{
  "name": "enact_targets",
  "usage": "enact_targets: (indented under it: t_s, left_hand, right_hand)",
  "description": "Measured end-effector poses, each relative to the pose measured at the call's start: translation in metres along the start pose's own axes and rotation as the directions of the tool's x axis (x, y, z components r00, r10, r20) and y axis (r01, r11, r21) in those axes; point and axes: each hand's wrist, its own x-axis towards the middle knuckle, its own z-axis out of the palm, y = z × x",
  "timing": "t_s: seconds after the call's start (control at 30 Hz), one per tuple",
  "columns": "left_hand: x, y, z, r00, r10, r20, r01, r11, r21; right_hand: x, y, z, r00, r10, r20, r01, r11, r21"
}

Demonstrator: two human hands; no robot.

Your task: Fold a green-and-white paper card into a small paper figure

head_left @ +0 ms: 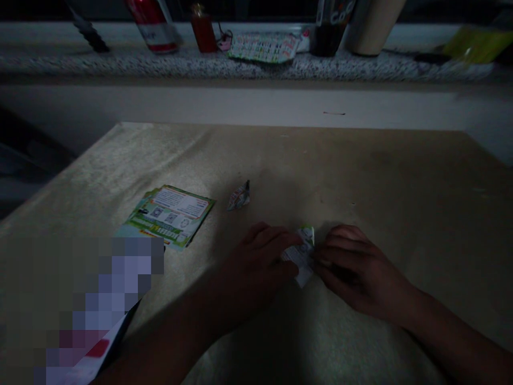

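Note:
A small folded piece of printed paper (303,267), white with a green corner, lies on the table between my two hands. My left hand (260,264) holds its left side, with the fingers over the upper part and the thumb lower down. At the paper's right edge, the fingers of my right hand (356,262) are bent together in a pinch; their tips are partly hidden in shadow. Beyond my left hand sits another small folded paper shape (239,197), pointed at its ends. A stack of green and white printed leaflets (172,214) rests to its left.
A blurred-out pixelated object (120,289) with a dark edge occupies the lower left. Along the speckled windowsill (192,67) stand a red and silver can (154,27), a small red bottle (203,32), a printed packet (262,47), a dark bottle (331,29) and a beige cylinder (374,27).

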Motion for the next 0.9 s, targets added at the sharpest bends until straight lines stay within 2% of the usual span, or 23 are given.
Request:
enact_targets:
  t_s: [0.1,0.33,0.7,0.9]
  left_hand:
    - [-0.0001,0.0007,0.0020,0.996,0.005,0.085,-0.003,1.000,-0.026]
    - [0.0025,0.0056,0.0012,0.984,-0.004,0.180,0.008,1.000,-0.021]
    - [0.0019,0.0054,0.0020,0.983,-0.005,0.182,0.006,1.000,-0.005]
    - [0.0034,0.0055,0.0029,0.986,-0.051,0.160,0.064,0.995,-0.074]
  right_hand:
    - [0.0003,0.0036,0.0015,1.000,0.018,0.010,-0.018,1.000,-0.014]
    - [0.0027,0.0101,0.0023,0.996,0.088,0.033,-0.090,0.995,0.047]
    - [0.0057,0.0088,0.0058,0.981,0.191,0.017,-0.191,0.980,0.060]
    - [0.0071,0.0064,0.0050,0.977,0.211,0.013,-0.211,0.976,0.052]
